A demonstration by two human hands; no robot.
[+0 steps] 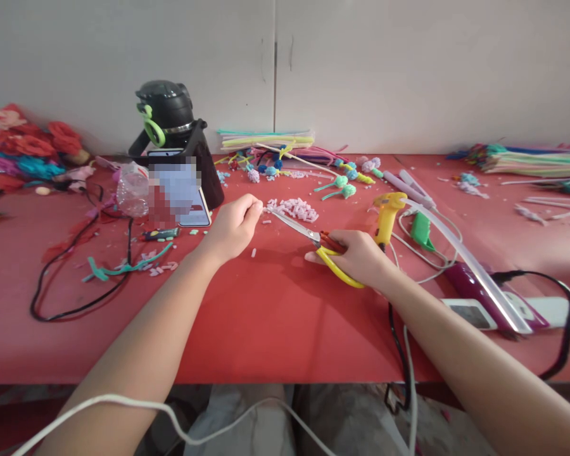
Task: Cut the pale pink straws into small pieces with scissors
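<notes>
My left hand is closed in a pinch, and the pale pink tip of a pipe cleaner shows at its fingertips; the remainder is hidden by the fingers. Scissors with yellow handles are gripped in my right hand. Their blades point left, reaching close to the left fingertips. Just behind the blades lies a heap of short pale pink pipe cleaner pieces on the red tabletop. A single cut piece lies nearer to me.
A yellow glue gun with a clear glue stick stands beside my right hand, cords around it. Behind my left hand, a phone leans on a black bottle. Pipe cleaner bundles lie along the back. A white cable crosses in front.
</notes>
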